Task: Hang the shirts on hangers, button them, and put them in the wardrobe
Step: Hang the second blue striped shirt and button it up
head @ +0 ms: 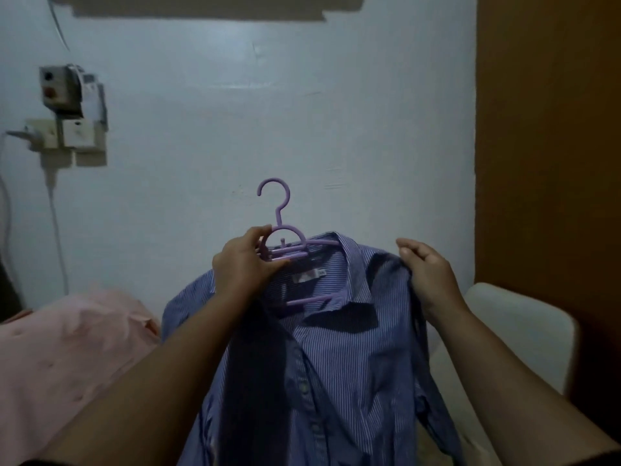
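A lilac plastic hanger [285, 245] is being gripped by the left hand [243, 264] inside a blue striped shirt [336, 358], held up before a white wall [268, 112]. The shirt's shoulder is being pinched by the right hand [428, 274].

nothing here can be read. the only thing that carries print is a small white label [304, 276] sewn inside the neck of the striped shirt [339, 358], just below the hanger's [285, 245] lower bars and beside the left hand [243, 264]; a smaller tab [322, 272] sits touching its right edge. both show faint marks, too small and blurred to make out as letters or numbers. the grey box [60, 90] on the wall has round dots on its face, but no legible writing. the white sockets [69, 133] under it show no legible print either.
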The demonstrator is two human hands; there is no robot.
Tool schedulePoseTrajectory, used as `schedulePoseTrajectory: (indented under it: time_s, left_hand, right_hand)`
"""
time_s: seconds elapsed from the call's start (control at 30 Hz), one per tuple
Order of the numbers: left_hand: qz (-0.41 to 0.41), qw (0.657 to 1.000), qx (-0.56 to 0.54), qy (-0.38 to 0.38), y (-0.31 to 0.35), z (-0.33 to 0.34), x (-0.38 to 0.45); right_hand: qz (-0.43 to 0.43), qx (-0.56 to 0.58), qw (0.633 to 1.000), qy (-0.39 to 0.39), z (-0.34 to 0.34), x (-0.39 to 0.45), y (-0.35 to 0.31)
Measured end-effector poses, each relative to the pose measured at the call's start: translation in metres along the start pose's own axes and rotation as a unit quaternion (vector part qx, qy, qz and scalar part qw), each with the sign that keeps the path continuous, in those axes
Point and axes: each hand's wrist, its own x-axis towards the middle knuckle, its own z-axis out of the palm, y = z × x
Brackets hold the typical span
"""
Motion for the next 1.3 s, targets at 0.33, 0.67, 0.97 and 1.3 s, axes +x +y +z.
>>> schedulePoseTrajectory:
  time_s: [0.33, 0.67, 0.97, 1.3]
  left_hand:
    - [0.031, 0.998, -0.034, 0.050, -0.003, -0.028, 0.029]
    - [0.010, 0.995, -0.045, 0.085, -0.033, -0.030, 0.049]
    - [0.074, 0.995, 0.005, 0.066, -0.022, -0.018, 0.046]
    - [0.150, 0.987, 0.044, 0.047, -0.025, -0.006, 0.041]
  right_hand:
    - [0.167, 0.045, 0.985, -0.022, -0.005, 0.000, 0.003]
    - [0.089, 0.142, 0.986, 0.022, 0.007, 0.021, 0.006]
    - [-0.123, -0.280, 0.952, -0.014, 0.055, 0.039, -0.030]
    - [-0.048, -0.137, 0.980, -0.139, 0.096, 0.059, -0.045]
